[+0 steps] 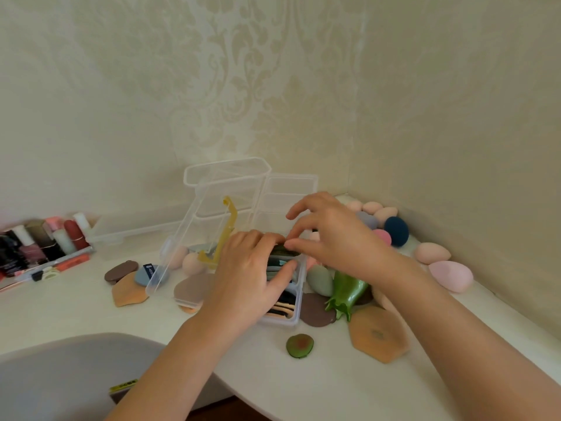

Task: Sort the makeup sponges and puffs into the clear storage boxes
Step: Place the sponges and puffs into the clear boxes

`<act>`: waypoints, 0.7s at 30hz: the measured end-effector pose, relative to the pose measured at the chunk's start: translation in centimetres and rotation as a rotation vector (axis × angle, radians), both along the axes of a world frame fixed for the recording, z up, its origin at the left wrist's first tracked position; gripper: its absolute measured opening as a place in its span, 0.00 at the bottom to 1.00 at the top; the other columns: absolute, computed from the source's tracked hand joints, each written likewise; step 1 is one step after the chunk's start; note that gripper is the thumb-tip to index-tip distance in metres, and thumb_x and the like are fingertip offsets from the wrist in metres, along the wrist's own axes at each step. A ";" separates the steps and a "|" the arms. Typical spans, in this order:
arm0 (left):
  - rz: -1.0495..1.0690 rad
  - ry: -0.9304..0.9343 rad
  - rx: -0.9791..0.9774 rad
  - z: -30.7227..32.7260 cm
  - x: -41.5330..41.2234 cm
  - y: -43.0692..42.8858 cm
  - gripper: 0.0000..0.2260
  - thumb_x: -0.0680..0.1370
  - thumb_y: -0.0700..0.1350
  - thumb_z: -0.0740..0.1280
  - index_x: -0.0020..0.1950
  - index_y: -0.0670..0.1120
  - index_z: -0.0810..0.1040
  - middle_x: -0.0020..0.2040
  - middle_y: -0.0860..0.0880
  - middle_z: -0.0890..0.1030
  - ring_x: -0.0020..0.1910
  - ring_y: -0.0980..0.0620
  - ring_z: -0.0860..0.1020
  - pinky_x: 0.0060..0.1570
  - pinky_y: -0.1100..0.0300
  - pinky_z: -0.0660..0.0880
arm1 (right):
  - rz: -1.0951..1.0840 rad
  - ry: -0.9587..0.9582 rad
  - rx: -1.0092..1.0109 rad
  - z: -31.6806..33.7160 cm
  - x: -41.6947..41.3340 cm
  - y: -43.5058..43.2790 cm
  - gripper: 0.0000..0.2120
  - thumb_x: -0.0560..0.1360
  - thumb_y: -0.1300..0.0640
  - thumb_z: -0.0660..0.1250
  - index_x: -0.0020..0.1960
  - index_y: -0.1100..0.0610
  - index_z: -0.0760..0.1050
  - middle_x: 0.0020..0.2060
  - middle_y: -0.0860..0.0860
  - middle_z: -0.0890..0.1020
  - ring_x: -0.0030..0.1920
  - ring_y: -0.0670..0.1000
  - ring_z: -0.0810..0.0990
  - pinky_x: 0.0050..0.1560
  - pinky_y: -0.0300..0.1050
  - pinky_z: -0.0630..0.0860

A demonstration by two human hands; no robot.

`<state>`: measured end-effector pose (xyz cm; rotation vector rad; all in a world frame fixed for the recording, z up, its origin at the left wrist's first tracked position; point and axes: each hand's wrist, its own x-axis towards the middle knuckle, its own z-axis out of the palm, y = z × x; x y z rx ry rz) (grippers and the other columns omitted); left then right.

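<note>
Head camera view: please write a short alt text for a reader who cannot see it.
Two hands work over a clear plastic storage box on a white table: the left hand grips a row of upright flat puffs inside, and the right hand pinches a dark green puff at its far end. Pink egg-shaped sponges lie loose to the right.

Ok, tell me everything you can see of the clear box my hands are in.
The clear box is see-through plastic, rectangular with rounded corners, on the white table. Its lid stands open, tilted left, a yellow latch beside it. Inside, flat puffs stand on edge in a row: black, peach, grey-blue. The left hand grips that row, thumb inside; the right hand pinches a dark green puff at the far end. A brown puff lies by its right front corner.
</note>
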<state>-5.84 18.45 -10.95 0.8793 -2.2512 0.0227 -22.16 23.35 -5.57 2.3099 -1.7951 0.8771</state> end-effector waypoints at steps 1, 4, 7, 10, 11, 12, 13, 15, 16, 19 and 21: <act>0.014 -0.004 -0.010 0.0 0.0 0.1 0.20 0.73 0.60 0.58 0.52 0.48 0.79 0.45 0.51 0.79 0.48 0.48 0.75 0.50 0.55 0.71 | 0.004 -0.088 -0.017 0.6 -0.1 0.4 0.08 0.72 0.49 0.70 0.43 0.53 0.81 0.47 0.44 0.78 0.48 0.39 0.73 0.50 0.32 0.67; 0.063 0.008 -0.041 0.0 0.0 0.6 0.17 0.73 0.58 0.58 0.47 0.47 0.78 0.42 0.52 0.79 0.45 0.48 0.75 0.49 0.55 0.72 | 0.012 -0.232 0.084 2.3 -0.7 1.8 0.10 0.70 0.47 0.72 0.38 0.53 0.77 0.29 0.42 0.74 0.31 0.38 0.73 0.33 0.30 0.67; 0.163 -0.011 -0.063 0.0 -0.1 1.3 0.15 0.74 0.56 0.57 0.46 0.48 0.77 0.41 0.52 0.80 0.42 0.48 0.76 0.51 0.54 0.70 | -0.033 -0.035 0.358 2.5 -0.8 2.5 0.11 0.69 0.45 0.73 0.34 0.49 0.77 0.28 0.44 0.76 0.30 0.42 0.72 0.29 0.33 0.66; 0.221 -0.031 -0.085 -0.1 0.0 1.6 0.15 0.74 0.55 0.57 0.47 0.48 0.77 0.41 0.51 0.81 0.44 0.47 0.77 0.51 0.52 0.71 | -0.125 0.278 0.433 1.9 0.3 2.6 0.09 0.67 0.44 0.73 0.40 0.49 0.82 0.37 0.47 0.82 0.41 0.48 0.77 0.37 0.42 0.71; 0.223 -0.033 -0.092 -0.1 0.1 1.7 0.15 0.74 0.55 0.57 0.48 0.48 0.77 0.42 0.51 0.81 0.45 0.47 0.77 0.50 0.52 0.71 | -0.109 0.347 0.438 1.4 0.8 2.4 0.10 0.67 0.45 0.73 0.40 0.51 0.81 0.37 0.48 0.82 0.43 0.50 0.78 0.37 0.44 0.72; 0.218 -0.029 -0.099 -0.2 0.1 1.8 0.14 0.74 0.55 0.57 0.48 0.48 0.77 0.43 0.51 0.81 0.45 0.47 0.76 0.50 0.51 0.71 | -0.078 0.392 0.442 0.9 1.3 2.4 0.10 0.67 0.47 0.74 0.36 0.53 0.78 0.35 0.49 0.80 0.43 0.52 0.77 0.33 0.44 0.69; 0.211 -0.019 -0.105 -0.2 0.2 1.8 0.14 0.74 0.54 0.58 0.49 0.48 0.78 0.43 0.51 0.81 0.46 0.47 0.76 0.51 0.51 0.71 | -0.056 0.446 0.445 0.4 1.6 2.3 0.14 0.67 0.48 0.74 0.33 0.54 0.73 0.34 0.49 0.76 0.43 0.52 0.75 0.30 0.43 0.65; 0.202 0.004 -0.117 -0.4 0.3 2.1 0.14 0.75 0.54 0.59 0.50 0.48 0.78 0.44 0.51 0.81 0.48 0.47 0.75 0.52 0.51 0.69 | -0.043 0.541 0.426 -0.7 1.8 2.1 0.14 0.67 0.49 0.74 0.35 0.55 0.70 0.37 0.49 0.72 0.45 0.51 0.67 0.32 0.43 0.58; 0.201 0.010 -0.123 -0.5 0.4 2.1 0.14 0.75 0.55 0.59 0.50 0.48 0.78 0.45 0.51 0.81 0.48 0.47 0.75 0.52 0.52 0.69 | -0.038 0.567 0.409 -1.1 1.8 1.9 0.13 0.67 0.49 0.74 0.42 0.55 0.74 0.40 0.50 0.72 0.46 0.51 0.64 0.36 0.43 0.57; 0.207 0.010 -0.130 -0.5 0.5 2.1 0.14 0.75 0.55 0.58 0.50 0.48 0.77 0.44 0.51 0.80 0.48 0.47 0.74 0.52 0.53 0.66 | -0.030 0.562 0.468 -2.1 1.5 1.1 0.21 0.66 0.48 0.75 0.55 0.55 0.76 0.48 0.51 0.73 0.48 0.50 0.63 0.42 0.45 0.61; 0.213 0.007 -0.125 -0.5 0.5 1.9 0.14 0.74 0.55 0.58 0.50 0.48 0.77 0.44 0.51 0.80 0.47 0.47 0.74 0.52 0.54 0.66 | 0.006 0.519 0.511 -2.0 1.3 0.9 0.20 0.66 0.48 0.75 0.54 0.55 0.77 0.50 0.51 0.73 0.50 0.51 0.65 0.44 0.45 0.66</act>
